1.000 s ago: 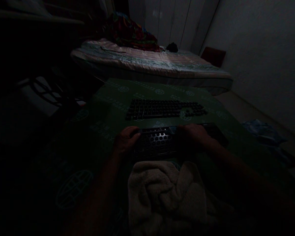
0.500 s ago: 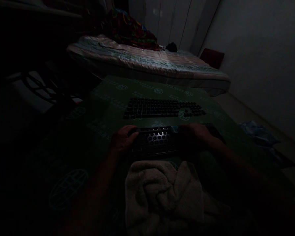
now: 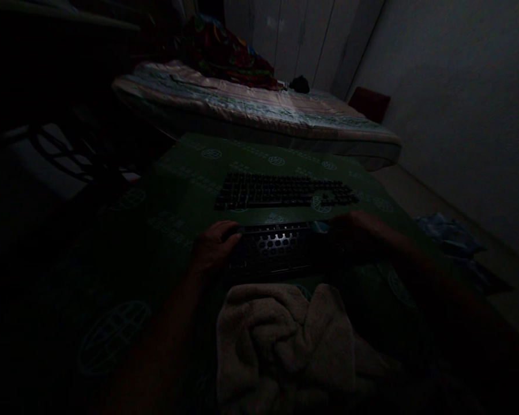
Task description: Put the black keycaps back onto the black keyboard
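A black keyboard base (image 3: 281, 245) with rows of openings lies across the table in front of me. At its left end, my left hand (image 3: 214, 248) grips the edge, thumb on top. My right hand (image 3: 357, 229) is over the right part of the base, its fingers closed and mostly lost in shadow. From them sticks out a small bluish piece (image 3: 320, 227) that touches the base's far edge; its kind is too dark to tell. Beyond the base, a set of black keycaps (image 3: 281, 190) is laid out in keyboard order. A crumpled beige cloth (image 3: 285, 346) lies nearer me.
The table has a green printed cover (image 3: 168, 230). A bed (image 3: 285, 115) with a striped sheet and a dark red patterned blanket (image 3: 229, 57) stands behind it. Cloth items (image 3: 450, 230) lie on the floor at right. The room is very dark.
My right hand has slid right along the far edge of the base with the bluish piece. My left hand keeps its grip. The view has shifted slightly.
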Demonstrator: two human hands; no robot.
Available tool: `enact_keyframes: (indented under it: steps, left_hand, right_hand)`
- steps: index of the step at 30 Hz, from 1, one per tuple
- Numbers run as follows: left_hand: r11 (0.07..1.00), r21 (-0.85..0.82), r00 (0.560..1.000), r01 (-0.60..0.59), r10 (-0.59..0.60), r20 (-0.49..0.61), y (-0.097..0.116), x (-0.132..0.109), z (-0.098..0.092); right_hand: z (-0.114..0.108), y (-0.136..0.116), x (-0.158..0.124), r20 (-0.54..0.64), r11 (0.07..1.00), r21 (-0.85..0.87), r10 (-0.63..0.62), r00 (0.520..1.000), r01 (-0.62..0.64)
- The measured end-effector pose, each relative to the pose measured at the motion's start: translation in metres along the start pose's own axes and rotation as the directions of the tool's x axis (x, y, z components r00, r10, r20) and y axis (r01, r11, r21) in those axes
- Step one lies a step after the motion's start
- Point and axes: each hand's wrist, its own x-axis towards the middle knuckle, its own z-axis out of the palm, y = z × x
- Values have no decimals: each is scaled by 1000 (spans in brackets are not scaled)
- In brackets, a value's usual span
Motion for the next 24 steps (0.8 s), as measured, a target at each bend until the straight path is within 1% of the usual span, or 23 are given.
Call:
enact_keyframes:
  steps: [2,4,10,13,15,16,17,19,21,24]
  left_hand:
    - [1000,5,1000,9,-9,-2,-1,0,0]
    - [1000,3,1000,17,-17,-9,-1,0,0]
    - [1000,11,1000,-5,5,-13,-1,1,0]
    - [1000,24,1000,7,-7,-8,0,2,-1]
    - [999,29,1000,15,-16,2,0,1,-2]
    - [999,29,1000,18,-18,0,0,1,-2]
    - [999,27,1000,17,-17,0,0,1,-2]
    - [1000,23,1000,15,-15,-7,1,1,-2]
    - [1000,22,1000,19,-19,-8,2,0,-2]
    - [999,18,1000,29,-29,-5,4,0,-3]
  right_hand:
    - [1,0,1,-68,998,59,-6,998,10]
    - [5,-6,4,-81,997,68,-17,997,23]
    - [15,-30,8,-22,999,-38,-1,1000,0]
    - [12,-29,2,37,998,-65,-6,999,8]
    - [8,-23,-2,85,998,-66,-2,996,8]
    - [6,-19,-4,87,998,-55,3,996,2]
    - [4,-15,-5,69,999,-39,10,998,-7]
    - [2,-9,-5,-9,999,-10,35,999,-36]
    - [2,-8,-2,-73,998,-3,56,996,-57]
    - [8,-14,4,-83,998,-41,52,995,-55]
